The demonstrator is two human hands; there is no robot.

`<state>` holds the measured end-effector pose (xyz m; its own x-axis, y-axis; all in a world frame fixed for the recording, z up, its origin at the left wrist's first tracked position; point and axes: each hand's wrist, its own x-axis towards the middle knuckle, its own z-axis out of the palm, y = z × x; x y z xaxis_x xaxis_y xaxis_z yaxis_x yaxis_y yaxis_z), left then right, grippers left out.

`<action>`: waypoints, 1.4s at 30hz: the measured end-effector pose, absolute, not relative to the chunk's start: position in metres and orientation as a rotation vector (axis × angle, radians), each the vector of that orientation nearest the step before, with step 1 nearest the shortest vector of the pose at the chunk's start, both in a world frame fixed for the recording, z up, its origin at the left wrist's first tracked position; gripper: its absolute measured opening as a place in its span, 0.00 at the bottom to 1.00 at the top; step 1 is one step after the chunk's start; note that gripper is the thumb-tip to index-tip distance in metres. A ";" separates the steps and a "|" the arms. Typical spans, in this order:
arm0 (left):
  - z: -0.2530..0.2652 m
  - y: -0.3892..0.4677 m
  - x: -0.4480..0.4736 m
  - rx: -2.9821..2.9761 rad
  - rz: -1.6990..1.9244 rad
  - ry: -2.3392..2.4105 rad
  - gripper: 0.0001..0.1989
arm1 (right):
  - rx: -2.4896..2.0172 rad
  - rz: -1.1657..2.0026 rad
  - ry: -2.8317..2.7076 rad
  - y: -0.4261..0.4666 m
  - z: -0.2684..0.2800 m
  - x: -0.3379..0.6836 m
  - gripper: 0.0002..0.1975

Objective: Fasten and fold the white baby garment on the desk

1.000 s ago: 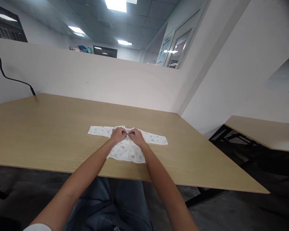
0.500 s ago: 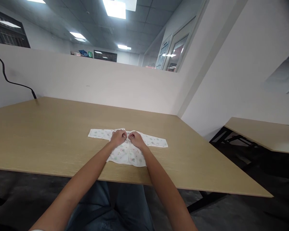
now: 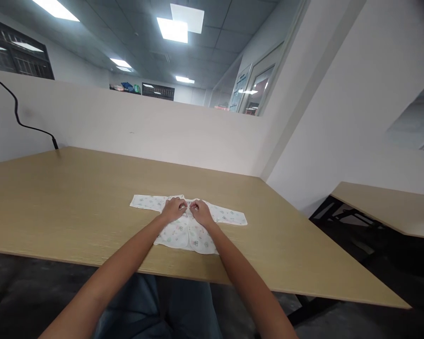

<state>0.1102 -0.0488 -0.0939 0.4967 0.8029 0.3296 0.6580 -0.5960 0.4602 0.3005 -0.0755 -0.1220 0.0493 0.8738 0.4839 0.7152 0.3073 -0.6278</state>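
Observation:
A small white baby shirt (image 3: 179,234) with a sparse printed pattern lies spread on the table, its sleeves stretched out to both sides and its hem toward me. Near its neckline my left hand (image 3: 175,208) rests on the left front, fingers curled in a pinch on the fabric. Close beside it, my right hand (image 3: 200,212) pinches the right front in the same way. A narrow gap separates the two hands at the shirt's middle. The fingertips are small in view, so the exact bit of cloth between them is hard to see.
The shirt lies on a wood-coloured table (image 3: 92,197) whose near edge runs just in front of my lap. A white partition (image 3: 183,136) stands along the back. A black cable (image 3: 35,128) comes down at the far left. A second table (image 3: 385,207) stands at the right.
The camera view has tilted up slightly, so everything sits a little lower. Both hands stay at the shirt's neckline, with only a slight shift of the fingers.

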 end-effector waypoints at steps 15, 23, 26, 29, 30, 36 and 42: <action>-0.083 -0.050 0.090 2.475 0.815 0.960 0.10 | -1.326 0.271 -1.866 -0.101 -0.103 0.310 0.16; -0.082 -0.064 0.089 2.389 0.707 0.759 0.09 | -1.345 0.601 -1.939 -0.123 -0.084 0.308 0.07; -0.085 -0.065 0.091 2.370 0.706 0.796 0.10 | -1.344 0.605 -1.946 -0.123 -0.084 0.308 0.07; -0.086 -0.064 0.095 2.364 0.709 0.831 0.09 | -1.327 0.592 -1.944 -0.124 -0.084 0.307 0.07; -0.086 -0.063 0.096 2.375 0.715 0.846 0.09 | -1.320 0.585 -1.945 -0.124 -0.083 0.306 0.06; -0.091 -0.066 0.103 2.413 0.771 0.963 0.12 | -1.301 0.529 -1.943 -0.125 -0.083 0.304 0.05; -0.095 -0.066 0.107 2.412 0.787 1.019 0.10 | -1.357 0.495 -1.941 -0.122 -0.086 0.305 0.05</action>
